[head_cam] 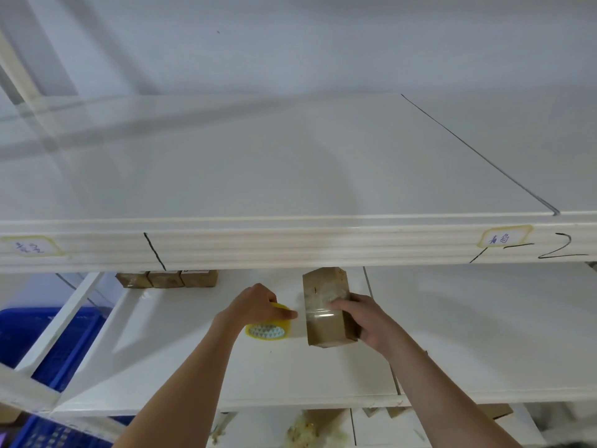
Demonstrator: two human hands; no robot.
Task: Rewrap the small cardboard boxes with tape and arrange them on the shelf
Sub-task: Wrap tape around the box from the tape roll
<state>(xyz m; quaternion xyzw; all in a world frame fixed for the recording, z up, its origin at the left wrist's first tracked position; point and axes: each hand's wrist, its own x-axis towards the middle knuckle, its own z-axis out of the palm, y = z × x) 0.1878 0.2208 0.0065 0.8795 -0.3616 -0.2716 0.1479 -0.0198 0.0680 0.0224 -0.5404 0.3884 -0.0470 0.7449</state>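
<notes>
A small brown cardboard box [324,286] lies lengthwise on the white middle shelf [181,360], with glossy clear tape across its middle. My right hand [365,318] grips the box from its right side, fingers over the taped band. My left hand [255,305] holds a yellow tape roll [269,329] just left of the box, thumb pointing toward the box. Three more small brown boxes [166,279] stand in a row at the back left of the same shelf, partly hidden by the shelf above.
The upper white shelf [258,176] juts out above the hands, its front edge carrying handwritten labels [504,238]. Blue plastic crates [55,337] sit at the lower left behind the shelf frame. The bottom shelf holds cardboard pieces and scraps [303,430].
</notes>
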